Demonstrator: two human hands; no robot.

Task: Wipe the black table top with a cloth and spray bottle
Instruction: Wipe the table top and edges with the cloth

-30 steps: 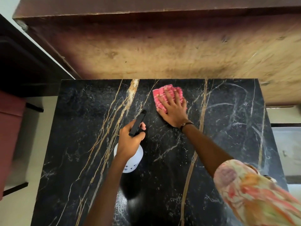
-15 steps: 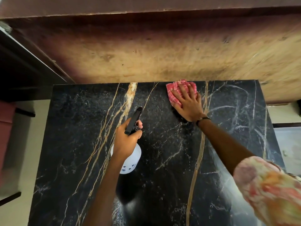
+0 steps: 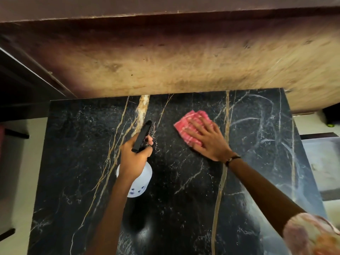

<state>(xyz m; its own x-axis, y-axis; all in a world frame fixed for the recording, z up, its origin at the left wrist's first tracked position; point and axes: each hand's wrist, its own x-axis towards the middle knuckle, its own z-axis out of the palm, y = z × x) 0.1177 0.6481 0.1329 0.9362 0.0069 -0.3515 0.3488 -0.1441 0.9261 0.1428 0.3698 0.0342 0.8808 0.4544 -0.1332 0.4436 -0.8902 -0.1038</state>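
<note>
A worn wooden panel (image 3: 184, 67) fills the upper part of the view, brown at its top edge and paler lower down. Below it lies the black bench (image 3: 184, 208) — a marble-patterned top crossed by gold and white veins, one broad pale vein running down from its far edge. The right arm reaches in from the lower right in a floral sleeve (image 3: 312, 236), a dark bracelet (image 3: 232, 159) at the wrist. The spray bottle (image 3: 137, 181) has a white body and a black head pointing toward the far edge; it sits left of centre, gripped round its neck by the left hand (image 3: 133, 157), fingers curled at the trigger. The red cloth (image 3: 185, 124) lies on the bench toward the far right — the right hand (image 3: 207, 142) presses it flat, fingers straight and spread.
</note>
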